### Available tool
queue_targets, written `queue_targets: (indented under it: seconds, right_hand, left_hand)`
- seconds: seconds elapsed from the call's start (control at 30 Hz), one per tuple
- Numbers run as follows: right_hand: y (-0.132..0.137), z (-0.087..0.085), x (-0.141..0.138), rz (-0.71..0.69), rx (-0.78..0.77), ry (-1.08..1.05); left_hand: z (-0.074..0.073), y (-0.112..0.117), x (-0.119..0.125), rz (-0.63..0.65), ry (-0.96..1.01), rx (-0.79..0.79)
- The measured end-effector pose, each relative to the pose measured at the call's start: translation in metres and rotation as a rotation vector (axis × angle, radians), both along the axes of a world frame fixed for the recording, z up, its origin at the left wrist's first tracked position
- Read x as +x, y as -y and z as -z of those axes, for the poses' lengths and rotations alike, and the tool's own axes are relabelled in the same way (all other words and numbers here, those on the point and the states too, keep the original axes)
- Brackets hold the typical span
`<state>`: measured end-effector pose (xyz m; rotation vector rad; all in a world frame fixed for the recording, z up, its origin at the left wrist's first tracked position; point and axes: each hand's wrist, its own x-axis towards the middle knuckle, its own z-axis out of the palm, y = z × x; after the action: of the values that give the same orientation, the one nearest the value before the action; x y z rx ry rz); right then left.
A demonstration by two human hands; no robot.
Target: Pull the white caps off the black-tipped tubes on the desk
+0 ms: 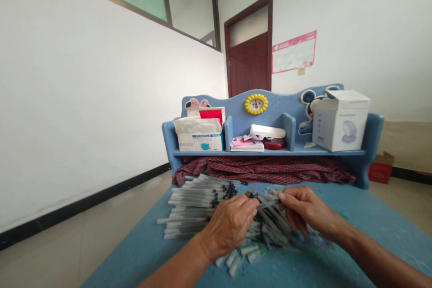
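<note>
A: Grip?
B: Both on 1 grey pen (269,204). Right hand (305,210) pinches its dark end; left hand (232,220) curls closed over the other.
A: Clock centre's that pen. Edges, room?
B: Blue tabletop (364,211) shows widest at 3, out to its right edge. Shelf unit (273,152) walls off 12, plaid cloth (263,170) bunched under it. Rowed pens (191,199) fill 9, most of the way to the left edge. Short clear pieces (236,263) at 7.
A: Hard to see?
B: Left fingertips and the pen's left end, hidden by the hand. Loose clear tubes (275,229) at 5 overlap, can't count. Both forearms and the near table edge: cut off by the frame.
</note>
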<state>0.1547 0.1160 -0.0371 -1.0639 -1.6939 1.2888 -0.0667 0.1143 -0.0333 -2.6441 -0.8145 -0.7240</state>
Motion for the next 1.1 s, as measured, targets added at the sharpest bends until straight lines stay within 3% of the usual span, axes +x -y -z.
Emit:
queue_targets:
  seconds: [0.23,0.4,0.67,0.93,1.1]
  right_hand:
    - [-0.005,0.011,0.001,-0.05,0.006,0.017]
    - [-0.005,0.01,0.001,-0.078,-0.027,-0.013]
    - [-0.005,0.016,0.0,-0.042,0.023,0.082]
    - [-0.003,0.013,0.0,-0.071,-0.005,0.013]
    - [-0.003,0.017,-0.002,-0.022,0.046,0.11]
  left_hand:
    - [0.007,-0.002,-0.005,-0.012,-0.042,-0.008]
    - [0.01,-0.001,-0.007,-0.014,-0.082,-0.054]
    - [0.006,0.004,-0.008,-0.031,-0.071,-0.048]
    - [0.006,0.005,-0.007,-0.041,-0.081,-0.069]
    - [0.007,0.005,-0.008,-0.038,-0.07,-0.077]
